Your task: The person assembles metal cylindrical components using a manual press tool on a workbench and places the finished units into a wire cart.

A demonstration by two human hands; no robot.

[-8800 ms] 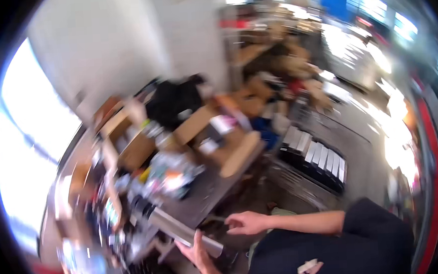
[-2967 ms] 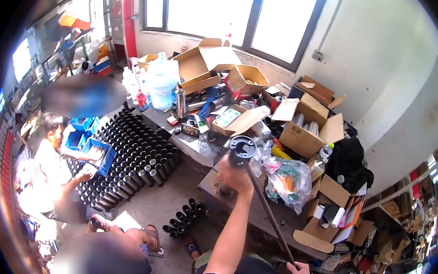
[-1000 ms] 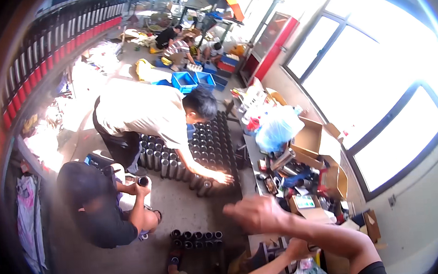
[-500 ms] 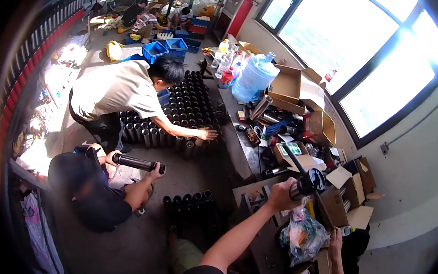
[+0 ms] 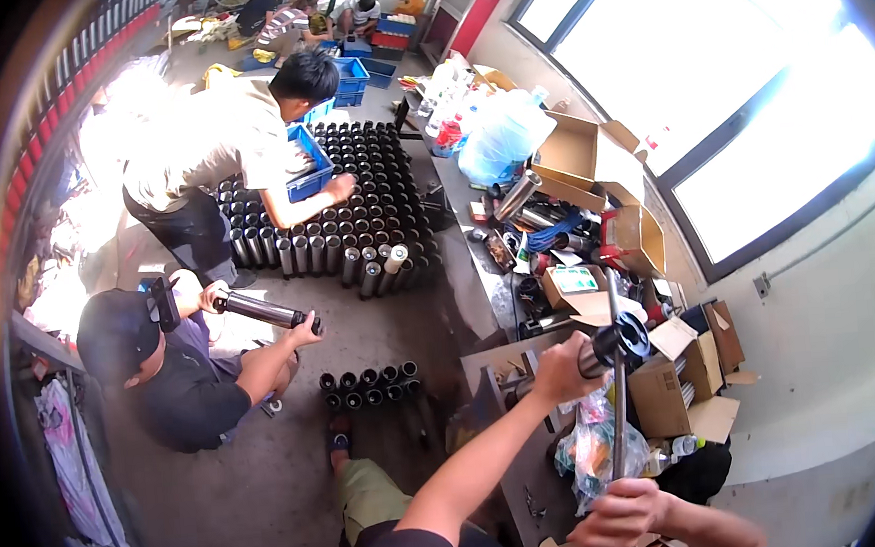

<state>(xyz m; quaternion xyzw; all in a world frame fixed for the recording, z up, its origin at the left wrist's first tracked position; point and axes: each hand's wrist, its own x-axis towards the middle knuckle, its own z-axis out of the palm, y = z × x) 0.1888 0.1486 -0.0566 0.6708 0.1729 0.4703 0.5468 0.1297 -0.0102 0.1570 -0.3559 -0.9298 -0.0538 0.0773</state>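
Observation:
Out over the bench's left edge, my left hand is closed round a dark metal cylinder, whose black cap has openings and faces right. A long thin metal bar passes at the capped end, rising beyond it; whether it runs through the cap or just across it, I cannot tell. My right hand is wrapped round the bar's near end, low in the view. Beneath the cylinder and bar lies a clear plastic bag with coloured things inside.
Cardboard boxes, bottles and metal parts crowd the bench on the right. Short black cylinders stand on the floor ahead. A seated co-worker holds another cylinder; a bending co-worker reaches over many upright cylinders.
My right hand has moved left and nearer, swinging the bar from a slant to almost straight up and down. The bending co-worker's arm has drawn back left, and a blue crate shows beside it.

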